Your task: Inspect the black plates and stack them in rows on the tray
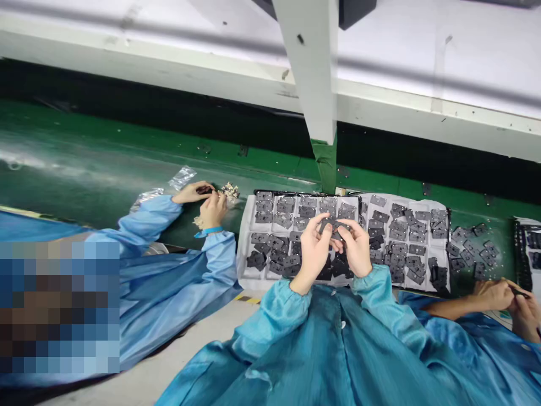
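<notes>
Both of my hands meet over the trays, closed around one small black flat plate (328, 223). My left hand (315, 245) pinches its left part with the thumb on top. At the other end, my right hand (357, 245) grips it between thumb and fingers. Beneath them lies a left tray (245, 254) lined with white, its compartments filled with similar dark plates (281, 219). A second tray (443, 248) adjoins it on the right, with more dark plates (397, 228) in piles. Part of both trays is hidden behind my hands.
A co-worker's hands (213, 208) work at left beside small pale parts (230, 192) and plastic bags (182, 177). Another person's hands (502, 296) hold a dark piece at right, near loose plates (471, 248). A white post (313, 73) stands behind the trays on the green bench (105, 169).
</notes>
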Available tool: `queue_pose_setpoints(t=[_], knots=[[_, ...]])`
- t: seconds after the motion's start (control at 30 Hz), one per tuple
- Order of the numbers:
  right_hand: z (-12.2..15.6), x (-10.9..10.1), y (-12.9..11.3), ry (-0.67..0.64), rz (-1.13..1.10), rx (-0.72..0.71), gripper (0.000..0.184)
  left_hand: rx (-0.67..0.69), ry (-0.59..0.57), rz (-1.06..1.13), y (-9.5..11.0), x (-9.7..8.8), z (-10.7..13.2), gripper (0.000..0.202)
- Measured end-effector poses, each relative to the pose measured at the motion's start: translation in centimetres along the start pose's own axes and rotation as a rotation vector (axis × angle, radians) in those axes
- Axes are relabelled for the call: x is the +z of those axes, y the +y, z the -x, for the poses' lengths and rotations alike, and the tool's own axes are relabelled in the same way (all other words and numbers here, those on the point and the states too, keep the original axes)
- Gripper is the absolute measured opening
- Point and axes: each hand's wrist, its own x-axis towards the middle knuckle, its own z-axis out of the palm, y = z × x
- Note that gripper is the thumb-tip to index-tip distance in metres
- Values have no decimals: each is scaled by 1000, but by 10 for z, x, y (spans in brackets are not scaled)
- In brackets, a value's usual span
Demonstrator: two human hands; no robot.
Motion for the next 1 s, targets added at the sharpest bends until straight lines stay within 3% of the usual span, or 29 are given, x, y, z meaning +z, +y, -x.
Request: queue_pose_setpoints(t=[0.23,0.47,0.63,0.8,1.0], knots=[[26,9,-10,140,-36,37,30,11,3,92,8,-9,19,34],[51,21,-17,57,-111,56,26,47,57,164,16,-24,41,22],[62,24,-11,50,-46,4,26,-115,51,324,15,-33,43,16],[60,18,17,102,7,68,25,-252,166,351,-16,-38,36,13],[48,-8,79,158,107,236,29,-358,193,210,-89,-41,23,16]])
